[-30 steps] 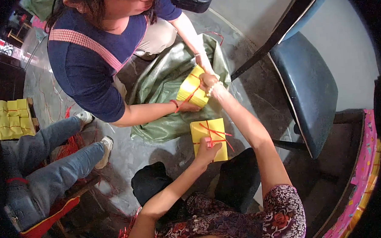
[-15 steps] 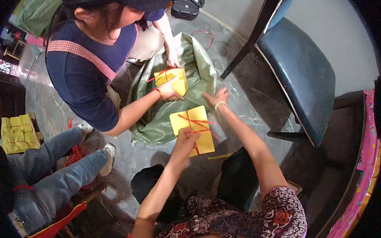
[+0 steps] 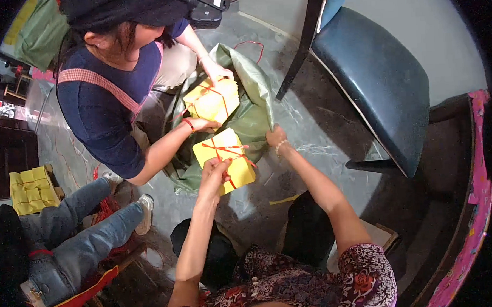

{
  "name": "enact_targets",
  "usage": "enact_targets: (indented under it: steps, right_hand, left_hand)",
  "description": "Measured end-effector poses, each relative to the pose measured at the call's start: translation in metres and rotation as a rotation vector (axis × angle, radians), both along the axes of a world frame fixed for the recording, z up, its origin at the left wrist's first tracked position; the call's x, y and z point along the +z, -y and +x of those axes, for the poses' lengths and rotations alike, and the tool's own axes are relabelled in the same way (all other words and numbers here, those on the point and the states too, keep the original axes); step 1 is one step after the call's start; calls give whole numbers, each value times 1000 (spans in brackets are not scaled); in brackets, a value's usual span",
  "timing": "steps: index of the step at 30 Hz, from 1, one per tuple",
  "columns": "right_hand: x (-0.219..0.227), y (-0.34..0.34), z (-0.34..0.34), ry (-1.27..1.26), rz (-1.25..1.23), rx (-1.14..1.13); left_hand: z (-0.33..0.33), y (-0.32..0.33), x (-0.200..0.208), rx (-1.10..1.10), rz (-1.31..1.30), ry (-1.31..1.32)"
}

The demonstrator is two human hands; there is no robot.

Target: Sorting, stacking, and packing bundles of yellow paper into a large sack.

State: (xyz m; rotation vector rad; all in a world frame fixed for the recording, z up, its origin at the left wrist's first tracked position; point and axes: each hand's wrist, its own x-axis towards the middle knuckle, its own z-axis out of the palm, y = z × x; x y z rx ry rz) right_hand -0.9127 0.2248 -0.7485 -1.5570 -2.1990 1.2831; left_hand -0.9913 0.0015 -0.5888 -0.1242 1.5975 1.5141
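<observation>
A bundle of yellow paper (image 3: 237,173), tied crosswise with red string, hangs from my left hand (image 3: 216,174), whose fingers are pinched on the string. To its right, my right hand (image 3: 277,137) grips the edge of a green woven sack (image 3: 252,117) lying mouth up on the floor. Across from me a co-worker holds another red-tied yellow paper bundle (image 3: 213,103) over the sack with both hands. The two bundles are close together, mine nearer to me.
A dark blue padded chair (image 3: 372,87) stands at the right. More yellow bundles (image 3: 33,190) sit at the far left, near a seated person's jeans-clad legs (image 3: 90,237). Red string (image 3: 108,206) lies on the floor there. A black case (image 3: 206,15) is at the back.
My left hand has carried its bundle left and slightly up, toward the sack. My right hand has closed on the sack's edge. The co-worker's bundle has turned and shifted left.
</observation>
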Motion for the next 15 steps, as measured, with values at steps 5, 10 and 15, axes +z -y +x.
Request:
enact_targets:
  steps: [5, 10, 15]
  right_hand:
    - [16, 5, -6, 120, -51, 56]
    - [7, -3, -7, 197, -8, 54]
    - [14, -2, -4, 170, -18, 93]
  left_hand:
    - [-4, -3, 3, 12, -15, -53]
    - [-9, -18, 8, -36, -26, -94]
    - [-11, -17, 12, -71, -56, -221]
